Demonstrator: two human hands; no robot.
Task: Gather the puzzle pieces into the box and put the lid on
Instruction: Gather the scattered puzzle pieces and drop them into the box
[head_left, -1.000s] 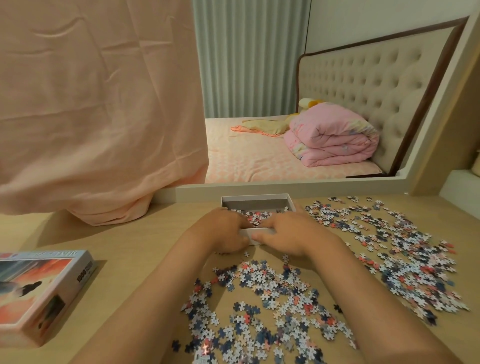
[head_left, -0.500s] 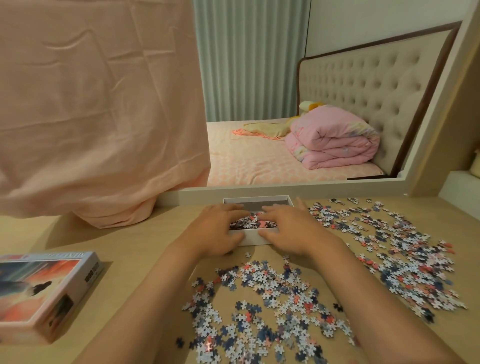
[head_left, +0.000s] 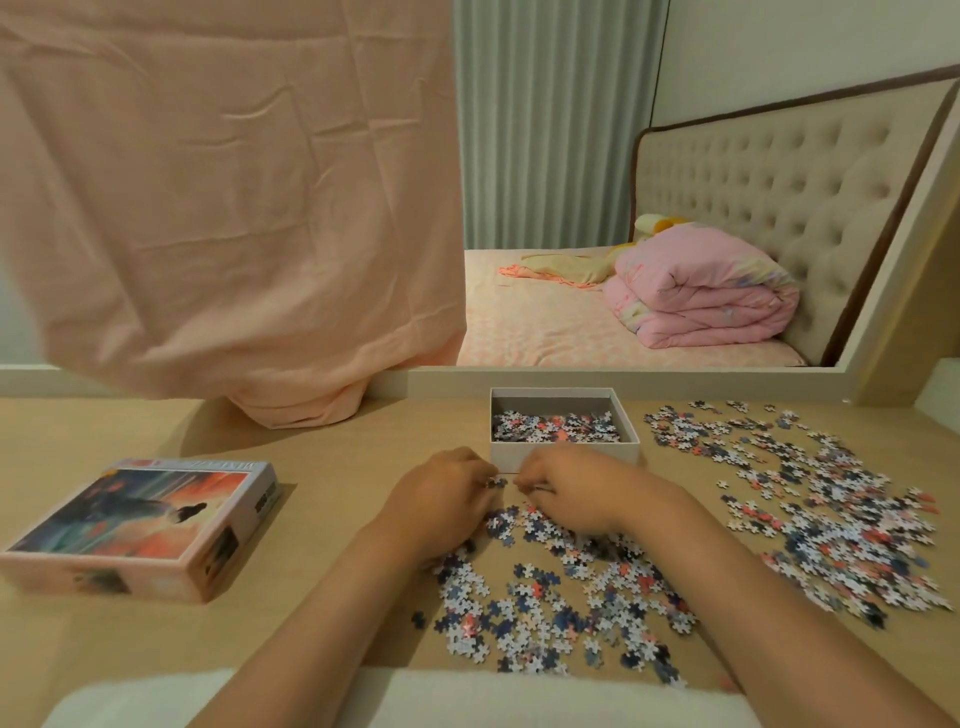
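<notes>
Print is seen on the lid, along its far edge and right side, but nothing can be read.

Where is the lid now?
Head view: the lid lies on the table's left side, well left of the left hand, apart from the open box.

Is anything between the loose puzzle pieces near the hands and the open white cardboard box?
Nothing visible does. The loose puzzle pieces lie by the left hand and right hand, directly before the open white cardboard box. Its top is uncovered; only its low front wall must be cleared. The picture-printed lid lies far left.
</notes>
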